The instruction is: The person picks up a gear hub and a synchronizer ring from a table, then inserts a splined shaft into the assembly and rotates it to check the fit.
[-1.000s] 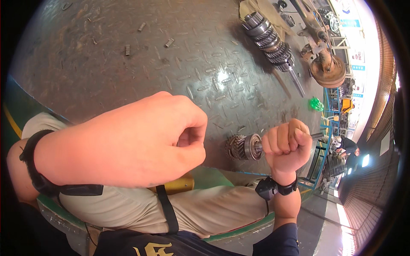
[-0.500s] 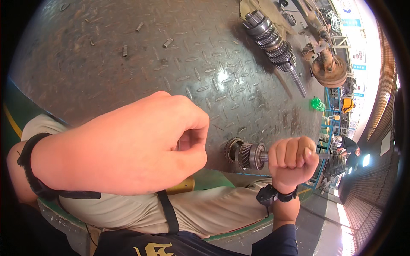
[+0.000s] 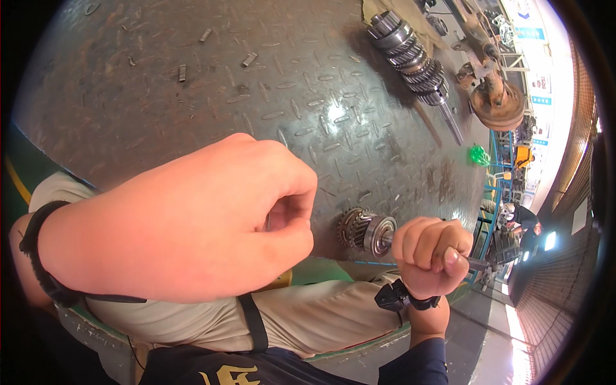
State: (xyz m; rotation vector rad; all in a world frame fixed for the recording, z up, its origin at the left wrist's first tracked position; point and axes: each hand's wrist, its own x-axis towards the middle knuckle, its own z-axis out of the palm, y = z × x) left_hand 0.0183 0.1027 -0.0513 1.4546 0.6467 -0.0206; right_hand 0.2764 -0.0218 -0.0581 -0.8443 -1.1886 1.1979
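Note:
My right hand (image 3: 431, 253) is wrapped in a fist around the bare end of a gear shaft (image 3: 364, 231), whose gears and ring-shaped bearing (image 3: 381, 236) point left over the near edge of the metal table. The thin end of the shaft sticks out past my fist on the right. Large in the foreground, my left hand (image 3: 205, 218) is closed, thumb and fingers curled together in a pinch. Its own back hides whatever may be between the fingertips. A gap separates it from the gears.
A longer gear shaft (image 3: 416, 67) lies at the far right of the diamond-plate table (image 3: 192, 122). Beyond it stand a rusty drum part (image 3: 497, 106) and a green crumpled thing (image 3: 478, 155). Several small metal pieces lie at the far left. Another person (image 3: 525, 219) is in the background.
My right hand has shifted slightly left, and the gear shaft has tilted so its bearing face shows more. My left hand stays pinched, almost in the same spot.

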